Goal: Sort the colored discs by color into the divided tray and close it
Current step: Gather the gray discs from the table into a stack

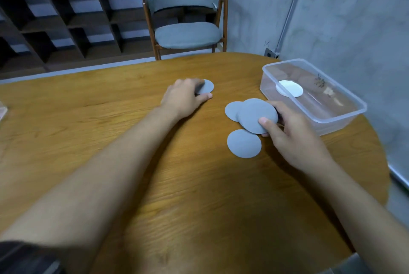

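The table (132,152) runs off the left and bottom edges; at its right stands the open clear tray (340,122), dividers hard to make out, holding one white disc (290,88). At center right the right hand (294,138) pinches a fan of grey discs (254,116), their count hidden by overlap, a lone disc (244,143) flat just below. Upper center, the blurred left hand (183,98) curls its fingers over a far disc (207,86), hiding its left part.
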The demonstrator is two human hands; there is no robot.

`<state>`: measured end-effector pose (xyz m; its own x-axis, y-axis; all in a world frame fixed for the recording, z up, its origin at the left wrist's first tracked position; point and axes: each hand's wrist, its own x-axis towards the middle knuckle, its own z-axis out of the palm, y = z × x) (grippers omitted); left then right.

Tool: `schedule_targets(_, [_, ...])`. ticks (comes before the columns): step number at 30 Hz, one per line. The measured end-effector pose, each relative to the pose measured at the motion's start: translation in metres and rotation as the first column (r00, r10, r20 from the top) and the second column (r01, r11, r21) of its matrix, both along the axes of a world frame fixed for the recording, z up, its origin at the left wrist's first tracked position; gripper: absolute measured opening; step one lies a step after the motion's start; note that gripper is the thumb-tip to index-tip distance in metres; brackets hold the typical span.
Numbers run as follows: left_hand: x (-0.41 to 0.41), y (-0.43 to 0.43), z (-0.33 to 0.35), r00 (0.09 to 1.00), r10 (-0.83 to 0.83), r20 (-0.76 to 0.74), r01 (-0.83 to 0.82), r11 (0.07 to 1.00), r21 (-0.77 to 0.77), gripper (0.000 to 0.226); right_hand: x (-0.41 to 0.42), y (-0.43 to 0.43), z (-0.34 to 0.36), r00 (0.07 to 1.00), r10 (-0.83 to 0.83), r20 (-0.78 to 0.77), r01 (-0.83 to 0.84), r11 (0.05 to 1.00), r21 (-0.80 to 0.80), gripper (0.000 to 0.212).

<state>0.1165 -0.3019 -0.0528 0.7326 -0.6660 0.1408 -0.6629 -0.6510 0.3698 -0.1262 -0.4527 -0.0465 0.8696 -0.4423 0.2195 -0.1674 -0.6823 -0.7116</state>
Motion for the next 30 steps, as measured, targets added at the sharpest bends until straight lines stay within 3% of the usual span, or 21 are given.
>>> schedule_targets(6, [-0.020, 0.005, -0.001, 0.961, -0.109, 0.256, 0.106, 0.994, 0.024, 0.033, -0.011, 0.001, -0.005, 1.000, -0.017, 0.011, 0.017, 1.000, 0.020, 0.024])
schedule_targets(11, [-0.047, 0.019, -0.010, 0.919, -0.164, 0.358, 0.235, 0.958, -0.163, 0.018, -0.022, 0.002, -0.007, 0.998, -0.055, 0.019, 0.055, 0.998, 0.006, 0.023])
schedule_targets(14, [-0.068, 0.022, -0.009, 0.954, -0.107, 0.280, 0.208, 0.910, -0.359, 0.012, -0.025, 0.006, -0.009, 0.994, -0.096, 0.056, 0.095, 0.995, 0.015, 0.023])
schedule_targets(17, [-0.091, 0.027, -0.003, 0.997, -0.077, -0.027, 0.042, 0.767, -0.641, 0.007, -0.023, 0.008, -0.012, 0.991, -0.109, 0.084, 0.105, 0.993, 0.048, 0.026])
schedule_targets(19, [-0.099, 0.031, -0.002, 0.916, -0.257, -0.308, -0.045, 0.696, -0.716, 0.006, -0.022, 0.007, -0.015, 0.990, -0.111, 0.092, 0.105, 0.992, 0.068, 0.028])
schedule_targets(21, [-0.105, 0.032, -0.002, 0.794, -0.407, -0.451, -0.054, 0.692, -0.720, 0.009, -0.021, 0.007, -0.015, 0.990, -0.106, 0.095, 0.100, 0.993, 0.068, 0.030])
schedule_targets(22, [-0.109, 0.030, -0.002, 0.774, -0.425, -0.470, -0.048, 0.701, -0.712, 0.011, -0.021, 0.007, -0.015, 0.991, -0.096, 0.096, 0.091, 0.994, 0.055, 0.031])
schedule_targets(27, [-0.135, 0.011, 0.000, 0.892, -0.306, -0.332, 0.017, 0.758, -0.652, 0.018, -0.024, 0.013, -0.013, 0.997, 0.014, 0.082, -0.015, 1.000, 0.020, 0.036])
schedule_targets(30, [-0.139, 0.007, -0.002, 0.884, -0.322, -0.339, 0.021, 0.751, -0.660, 0.031, -0.026, 0.011, -0.012, 0.996, 0.037, 0.081, -0.047, 0.992, 0.117, 0.038])
